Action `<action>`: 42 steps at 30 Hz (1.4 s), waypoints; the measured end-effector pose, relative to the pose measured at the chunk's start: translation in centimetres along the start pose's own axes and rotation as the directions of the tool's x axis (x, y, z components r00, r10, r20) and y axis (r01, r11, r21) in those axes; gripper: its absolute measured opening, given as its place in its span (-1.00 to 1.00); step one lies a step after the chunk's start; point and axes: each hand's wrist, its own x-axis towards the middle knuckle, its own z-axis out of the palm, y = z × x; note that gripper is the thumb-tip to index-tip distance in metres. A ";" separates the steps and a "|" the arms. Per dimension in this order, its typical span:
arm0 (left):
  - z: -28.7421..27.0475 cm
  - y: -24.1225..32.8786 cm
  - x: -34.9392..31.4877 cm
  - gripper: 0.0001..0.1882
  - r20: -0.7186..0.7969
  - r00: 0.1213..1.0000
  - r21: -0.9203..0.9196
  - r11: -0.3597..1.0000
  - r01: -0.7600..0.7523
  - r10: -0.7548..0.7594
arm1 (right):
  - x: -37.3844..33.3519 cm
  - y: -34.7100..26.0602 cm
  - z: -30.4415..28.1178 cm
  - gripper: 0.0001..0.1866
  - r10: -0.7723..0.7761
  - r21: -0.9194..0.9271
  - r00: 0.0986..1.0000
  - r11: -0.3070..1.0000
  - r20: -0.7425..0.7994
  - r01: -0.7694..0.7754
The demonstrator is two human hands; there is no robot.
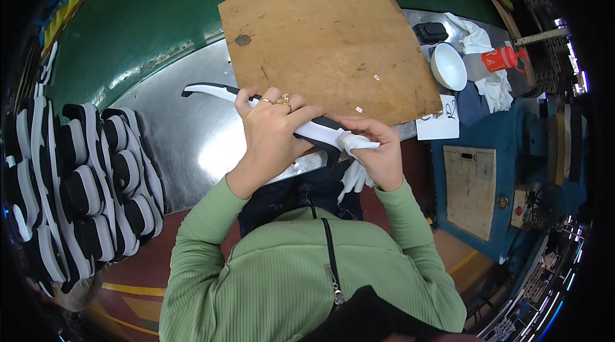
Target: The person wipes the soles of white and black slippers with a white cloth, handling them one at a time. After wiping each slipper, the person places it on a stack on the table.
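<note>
Hands curled at black-white strip, right hand pinching white cloth; paper black-marked, bottle lettered.

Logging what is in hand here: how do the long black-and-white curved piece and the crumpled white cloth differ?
The long black-and-white curved piece is two-toned, while the crumpled white cloth looks white throughout. The piece has a long, curved form; the cloth is bunched, with part hanging limp. The left hand holds the piece along its length; the right hand holds the cloth near the piece's right end. Both show white.
</note>
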 end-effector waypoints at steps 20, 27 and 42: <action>0.2 0.2 -0.4 -0.73 -0.019 1.000 0.017 1.000 0.020 -0.020 | 0.1 -0.5 1.5 -0.77 0.104 0.182 0.989 0.980 -0.109 -0.083; 0.2 0.3 -0.6 -0.75 -0.016 1.000 0.011 1.000 0.027 -0.027 | 0.1 -0.7 1.9 -0.79 0.116 0.205 0.986 0.975 -0.123 -0.089; 0.1 0.4 -0.7 -0.76 -0.014 0.999 0.006 1.000 0.031 -0.031 | 0.1 -0.6 2.5 -0.75 0.041 0.120 0.990 0.992 -0.136 -0.024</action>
